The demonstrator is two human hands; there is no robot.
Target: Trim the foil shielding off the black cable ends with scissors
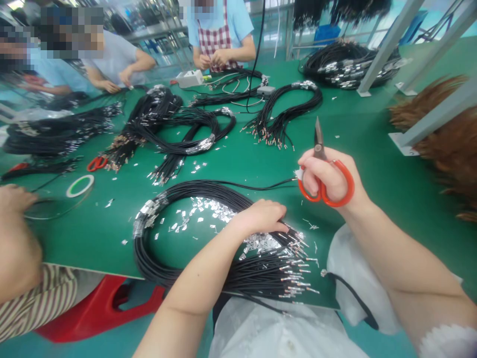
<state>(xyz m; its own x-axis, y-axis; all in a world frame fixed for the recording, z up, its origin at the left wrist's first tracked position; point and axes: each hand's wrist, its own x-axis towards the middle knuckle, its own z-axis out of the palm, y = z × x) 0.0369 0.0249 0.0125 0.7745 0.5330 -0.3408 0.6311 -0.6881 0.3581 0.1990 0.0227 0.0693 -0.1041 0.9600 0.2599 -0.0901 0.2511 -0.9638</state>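
My right hand (328,174) is closed round the red handles of a pair of scissors (322,171), blades pointing up and away. A single black wire (261,187) runs from that hand leftward into the coil. My left hand (261,216) rests with curled fingers on a looped bundle of black cables (175,199), pinching among the wires near their metal-tipped ends (294,273). Silver foil scraps (208,211) lie inside the loop on the green table (372,149).
More cable bundles (179,124) lie across the table, with a tape roll (79,186), red scissors (97,162) and a white box (190,78). Other people work at the far and left sides. A person's hair (447,139) is at right. Grey frame posts (383,49) stand on the table.
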